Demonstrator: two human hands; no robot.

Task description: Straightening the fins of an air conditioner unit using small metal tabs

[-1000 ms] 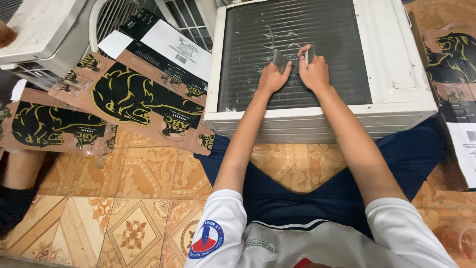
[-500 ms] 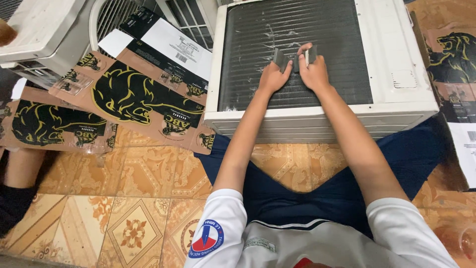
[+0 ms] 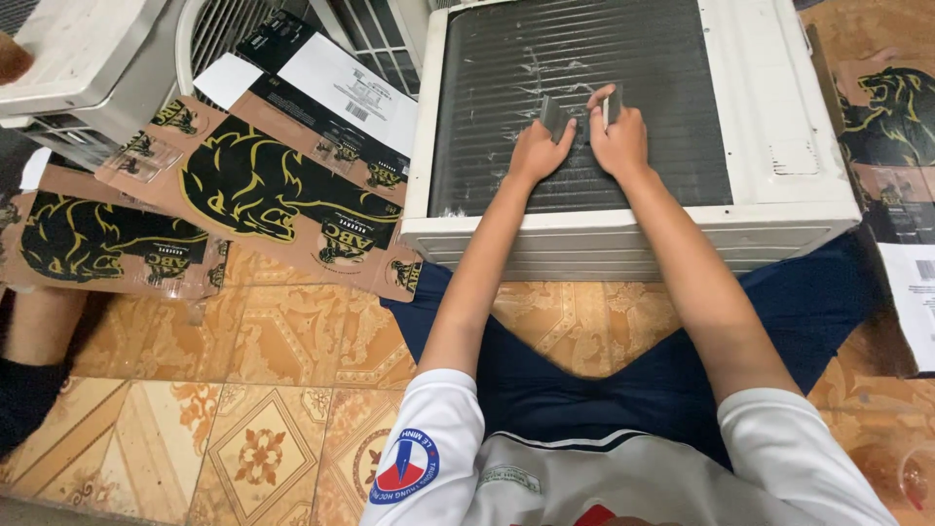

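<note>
Fingers of the right hand [image 3: 619, 139] are closed on a small flat grey tool [image 3: 612, 105], held upright between thumb and forefinger; fingers of the left hand [image 3: 537, 148] are closed on a second small grey tool [image 3: 553, 117], its blade raised above the knuckles. Both hands rest side by side, nearly touching, on the dark finned coil [image 3: 575, 68] of a white air-conditioner unit [image 3: 769, 146] lying face up on the floor. Pale scratch marks and bent fins show on the coil around and far of the hands. Both forearms reach from the near edge of the view across the unit's near rim, which is a ribbed white panel. The person sits on the floor with dark blue shorts [image 3: 604, 380] and a white shirt [image 3: 467, 458] at the near edge; the unit lies just far of the knees.

Left of the unit, flattened cardboard sheets [image 3: 243, 185] printed with a black and yellow animal figure lie spread on the patterned tile floor [image 3: 243, 429], one touching the unit's left near corner. Far left stands another white appliance casing [image 3: 78, 49] with a wire fan guard [image 3: 234, 29] beside it. More printed cardboard [image 3: 886, 117] lies right of the unit. Another person's leg [image 3: 39, 331] shows at the left edge, apart from the hands.
</note>
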